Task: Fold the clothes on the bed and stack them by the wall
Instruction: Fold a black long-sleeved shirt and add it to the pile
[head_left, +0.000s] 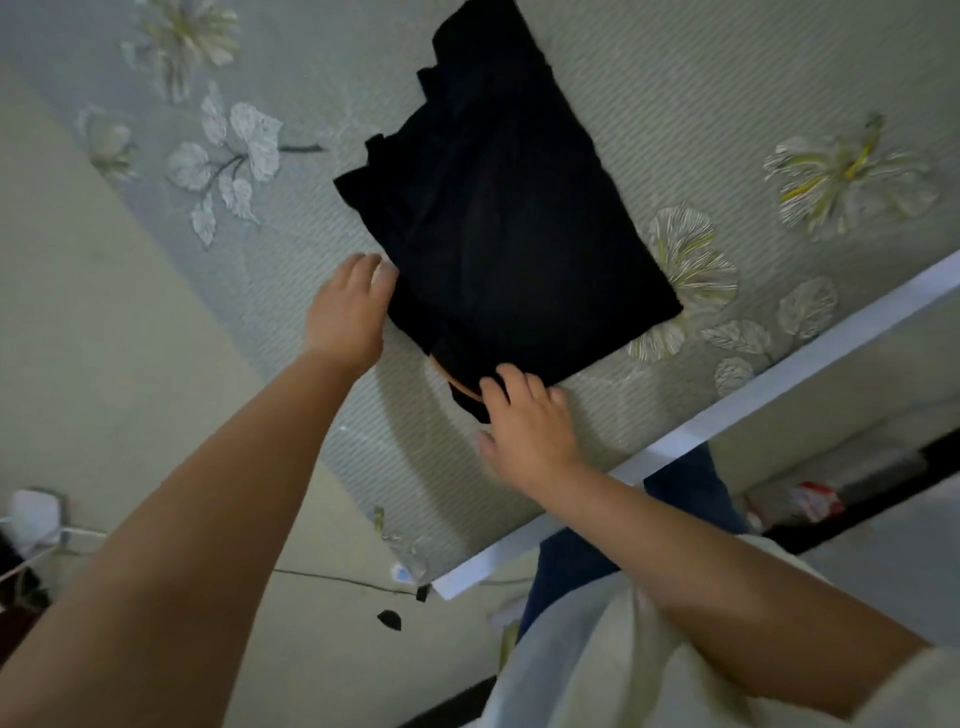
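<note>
**Q:** What are the hands doing right now?

**A:** From my feed, the left hand (349, 306) is relaxed, fingers loosely bent, fingertips touching the left edge of the folded black fabric garment (498, 223). The right hand (524, 421) is spread flat with its fingers resting on the garment's near corner, not gripping it. Neither hand holds anything.

**Q:** And what's around it?

**A:** The garment lies flat on the grey-green bedsheet with a pale flower print (779, 130), close to the plain cream wall (78, 312) on the left. The bed's white frame edge (779, 379) runs along the right. I see a white plug with cables (34, 519) low on the wall, and something red and white (810, 501) on the floor, too blurry to identify. Plenty of bare sheet beyond and right of the garment.
</note>
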